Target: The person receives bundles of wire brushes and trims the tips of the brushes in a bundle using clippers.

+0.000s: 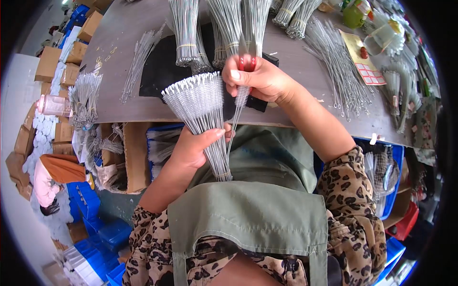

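My left hand point(191, 148) is wrapped around a bundle of thin wire brushes point(198, 102), their white bristle ends fanned out upward and their wire stems tied near the bottom. Red-handled scissors point(247, 63) are in my right hand point(262, 81), with the blades pointing away and blurred. Just below those fingers, a few brushes point(242, 97) stand apart from the fan, their stems running down to my left hand. Whether my right fingers also pinch their tips is hard to see. Banded bundles of wire brushes point(186, 33) lie on the table beyond my hands.
The grey table point(124, 107) has a black cloth point(155, 71) under the bundles. Loose looped wires point(334, 71) lie at right, beside a yellow card point(358, 55). Blue bins and a cardboard box point(136, 157) sit below the edge. Another person point(52, 176) bends over at far left.
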Demonstrator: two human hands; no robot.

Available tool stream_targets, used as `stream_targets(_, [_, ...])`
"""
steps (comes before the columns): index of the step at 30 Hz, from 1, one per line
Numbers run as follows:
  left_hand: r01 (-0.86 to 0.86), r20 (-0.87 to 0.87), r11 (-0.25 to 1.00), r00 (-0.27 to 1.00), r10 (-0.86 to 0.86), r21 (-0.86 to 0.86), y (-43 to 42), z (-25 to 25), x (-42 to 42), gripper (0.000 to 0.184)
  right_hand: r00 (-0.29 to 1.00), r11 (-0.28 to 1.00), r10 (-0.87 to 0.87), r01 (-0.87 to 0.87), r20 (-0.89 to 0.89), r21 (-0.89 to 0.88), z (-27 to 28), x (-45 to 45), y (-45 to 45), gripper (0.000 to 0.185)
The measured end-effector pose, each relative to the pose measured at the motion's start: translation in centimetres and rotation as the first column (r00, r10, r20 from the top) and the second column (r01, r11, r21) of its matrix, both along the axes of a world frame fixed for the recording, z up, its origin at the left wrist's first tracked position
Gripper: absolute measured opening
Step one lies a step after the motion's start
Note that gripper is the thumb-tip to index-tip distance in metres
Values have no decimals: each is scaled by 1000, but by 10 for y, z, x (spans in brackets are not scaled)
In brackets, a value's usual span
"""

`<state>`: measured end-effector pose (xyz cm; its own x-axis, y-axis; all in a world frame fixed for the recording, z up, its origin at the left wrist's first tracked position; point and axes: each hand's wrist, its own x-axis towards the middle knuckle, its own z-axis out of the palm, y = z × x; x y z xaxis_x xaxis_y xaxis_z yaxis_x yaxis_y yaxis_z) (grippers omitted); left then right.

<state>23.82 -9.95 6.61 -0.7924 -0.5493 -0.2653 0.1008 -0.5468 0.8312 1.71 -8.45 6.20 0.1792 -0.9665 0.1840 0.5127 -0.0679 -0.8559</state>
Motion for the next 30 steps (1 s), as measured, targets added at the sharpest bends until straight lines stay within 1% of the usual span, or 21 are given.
stream_targets(1, [7,-12,1000,1000,-7,6,0,-1,0,25,999,1000,-15,15,29,17,6,1,0,20])
stream_targets(4, [4,45,1000,999,-5,22,0,-1,1,26,998,992,-55,59,-35,108,19,3,5,19])
stream_targets(5, [8,31,1000,999,-9,20,0,-2,1,26,999,995,-20,17,33,101,15,2,4,20])
stream_targets(7, [18,0,1000,1000,-18,13,1,-5,-1,27,999,996,-33,32,13,81,11,-1,3,19])
stream_targets(9, [32,16,999,999,-32,26,1,-3,-3,28,998,997,-53,54,-22,56,10,-3,1,17])
stream_targets(12, [17,47,999,999,-19,46,0,-4,-3,30,994,991,-81,88,-72,104,17,-1,5,18])
stream_targets(15, [0,69,999,998,-2,35,-2,-6,-2,32,998,992,-18,10,59,128,20,0,6,20])
stream_targets(18, [-5,95,1000,996,3,20,-2,-7,0,33,998,996,20,-25,58,86,5,-7,0,20])
stream_targets(19, [-7,105,1000,994,6,18,-2,-7,0,33,992,994,67,-76,109,80,2,-8,-2,22])
stream_targets(22, [-43,94,999,995,41,23,-2,-8,-2,32,1000,986,11,-11,2,164,11,-7,1,24])
stream_targets(23, [-50,80,998,996,46,39,-2,-8,-1,30,999,991,44,-47,24,123,5,-10,-2,17])
stream_targets(25, [-64,52,995,997,60,72,-3,-9,1,28,998,992,-19,27,-63,122,12,-7,2,19])
stream_targets(29, [-93,74,995,993,91,29,-1,-7,3,28,959,979,-146,175,-243,103,19,-3,5,21])
stream_targets(30, [-91,72,996,993,89,26,-2,-8,4,28,953,978,-171,194,-249,71,17,-2,4,20])
